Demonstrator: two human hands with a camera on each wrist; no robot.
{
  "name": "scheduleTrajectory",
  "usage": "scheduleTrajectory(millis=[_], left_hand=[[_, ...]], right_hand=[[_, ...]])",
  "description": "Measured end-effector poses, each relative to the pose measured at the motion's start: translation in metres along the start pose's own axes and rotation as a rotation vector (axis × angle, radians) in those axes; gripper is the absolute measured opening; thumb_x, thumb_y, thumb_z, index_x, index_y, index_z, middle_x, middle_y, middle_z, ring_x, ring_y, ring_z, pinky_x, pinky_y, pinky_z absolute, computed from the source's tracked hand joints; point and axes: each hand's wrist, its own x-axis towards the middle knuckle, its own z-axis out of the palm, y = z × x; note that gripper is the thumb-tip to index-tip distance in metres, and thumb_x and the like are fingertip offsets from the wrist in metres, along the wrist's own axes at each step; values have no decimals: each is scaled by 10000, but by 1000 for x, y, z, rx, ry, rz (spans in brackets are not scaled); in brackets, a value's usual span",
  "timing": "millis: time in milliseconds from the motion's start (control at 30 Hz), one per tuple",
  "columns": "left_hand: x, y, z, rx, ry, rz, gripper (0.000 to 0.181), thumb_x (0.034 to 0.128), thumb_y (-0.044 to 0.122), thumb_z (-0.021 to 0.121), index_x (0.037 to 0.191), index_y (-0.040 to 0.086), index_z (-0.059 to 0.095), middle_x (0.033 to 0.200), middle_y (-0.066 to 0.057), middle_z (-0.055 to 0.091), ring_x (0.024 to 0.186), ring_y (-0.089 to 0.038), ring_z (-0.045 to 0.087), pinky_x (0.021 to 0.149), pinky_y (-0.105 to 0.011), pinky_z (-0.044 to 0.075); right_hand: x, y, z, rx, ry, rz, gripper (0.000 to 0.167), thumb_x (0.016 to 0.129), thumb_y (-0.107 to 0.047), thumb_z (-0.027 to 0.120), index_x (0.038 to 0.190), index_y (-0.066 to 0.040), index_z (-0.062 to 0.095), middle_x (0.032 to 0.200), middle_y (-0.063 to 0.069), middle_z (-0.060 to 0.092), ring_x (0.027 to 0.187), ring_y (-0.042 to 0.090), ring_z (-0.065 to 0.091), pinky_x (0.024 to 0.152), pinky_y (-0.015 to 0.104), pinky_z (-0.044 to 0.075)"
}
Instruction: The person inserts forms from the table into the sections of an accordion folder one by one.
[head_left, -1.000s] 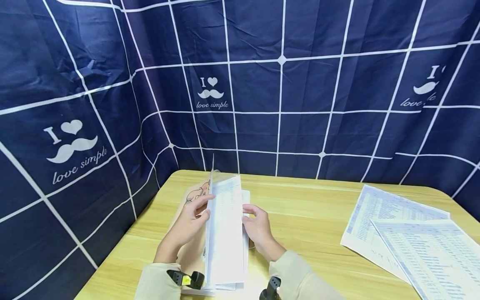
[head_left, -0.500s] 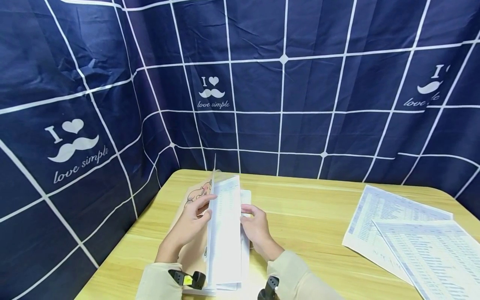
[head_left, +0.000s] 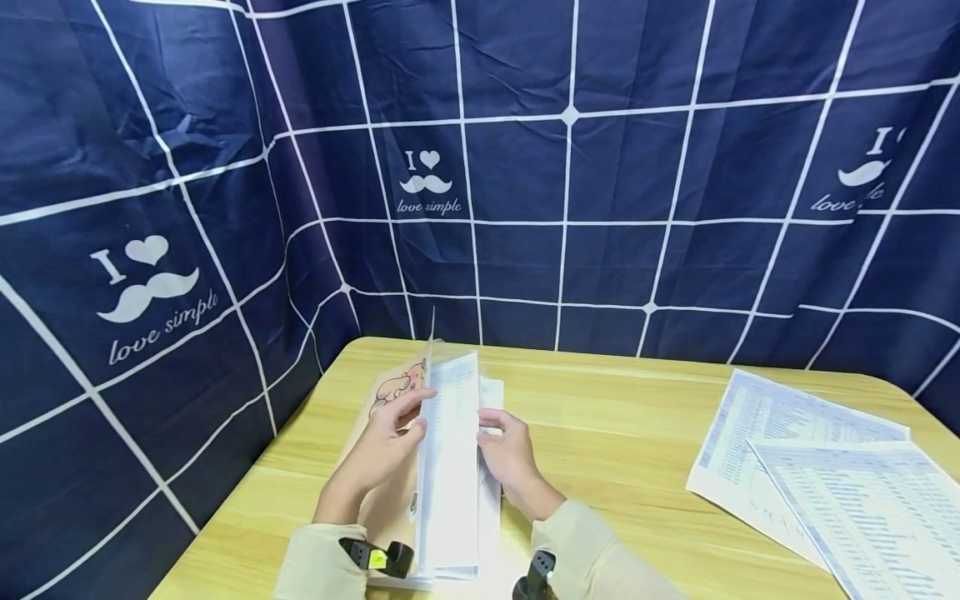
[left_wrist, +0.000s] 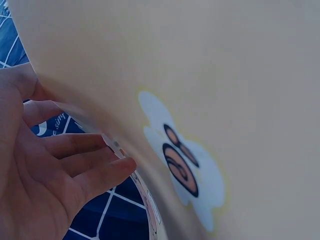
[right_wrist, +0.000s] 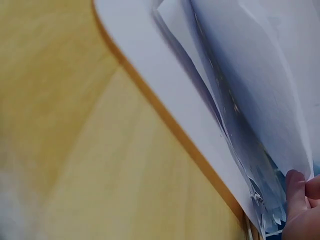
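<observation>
On my head feed a navy gridded cloth (head_left: 517,183) hangs behind the wood-grain worktop (head_left: 600,450). The folder (head_left: 491,508) lies toward the worktop's nine o'clock, between both hands, I'd judge so each side is easy to reach; its cartoon cover (head_left: 390,492) is lifted. Toward three o'clock, the upper sheet (head_left: 862,500) overlaps the lower sheet (head_left: 753,454), both probably set there to leave room. In the folder, a printed page (head_left: 453,475) rises from the layers beneath. The left hand (head_left: 382,442) has thumb and index finger bent in on the cover's edge, its other fingers loosely spread, which I read as keeping the cover back. The right hand (head_left: 513,458), at the page's three o'clock, has its fingers (right_wrist: 296,190) closed in a pinch on the page's edge, likely to hold it clear of those layers
</observation>
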Motion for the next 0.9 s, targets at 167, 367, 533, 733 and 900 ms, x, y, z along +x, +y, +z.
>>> scheduleTrajectory(millis=[167,367,533,733,900], left_hand=[[1,-1,1,8,-6,-4,392,914,-26,478,1305,-23,502,1378,-217,468,1268,-391,450,1022,-450,408],[0,-2,3,27,-17,3,394,916,-18,485,1309,-24,500,1381,-219,464,1274,-387,443,1033,-462,391],[-2,-3,3,45,-12,-11,387,917,-3,492,1304,-11,510,1378,-221,467,1275,-389,441,1028,-473,395],[-1,-3,3,42,-20,-13,389,919,8,492,1307,-25,502,1377,-226,467,1266,-405,445,1015,-479,410],[0,-2,5,25,-27,-9,388,918,-12,489,1304,-43,493,1376,-231,464,1264,-411,445,1017,-482,406]], right_hand=[[-1,-1,-10,33,-32,-3,375,854,46,540,1228,27,562,1180,168,571,924,209,636,832,304,542],[-3,-2,-24,62,-50,7,389,862,62,543,1251,53,535,1204,210,547,954,232,658,842,287,541],[-5,-3,-32,71,-73,-1,407,860,79,521,1267,77,510,1218,245,521,995,281,644,862,306,536],[-5,-3,-41,45,-79,2,403,853,73,516,1256,92,509,1201,240,532,995,281,642,867,321,535],[-6,-1,-46,38,-106,12,391,863,59,522,1249,110,506,1189,240,531,992,276,639,867,297,533]])
